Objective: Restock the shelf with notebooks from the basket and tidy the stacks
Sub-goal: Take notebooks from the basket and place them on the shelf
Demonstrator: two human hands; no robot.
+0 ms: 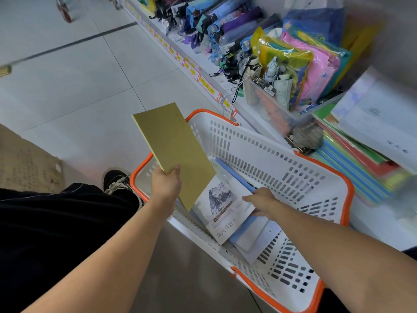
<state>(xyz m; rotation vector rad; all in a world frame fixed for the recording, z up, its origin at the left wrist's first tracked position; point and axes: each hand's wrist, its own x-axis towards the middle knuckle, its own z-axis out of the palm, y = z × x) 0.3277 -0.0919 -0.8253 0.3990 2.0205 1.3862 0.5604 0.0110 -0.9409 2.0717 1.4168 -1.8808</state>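
Your left grip point(165, 182) pinches the stiff, light olive notebook point(172, 152) by its near corner; right grip point(259, 201) clasps the mountain-cover notebook point(222, 207) edge.

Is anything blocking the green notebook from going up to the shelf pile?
Nothing visible does. The left hand holds the green notebook above the basket, and only open air lies between it and the shelf stack.

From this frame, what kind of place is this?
Most likely a retail shop aisle, stationery or general goods. Cues: yellow price tags along the shelf edge, folded umbrellas displayed in a row, and a white-and-orange shopping basket holding notebooks.
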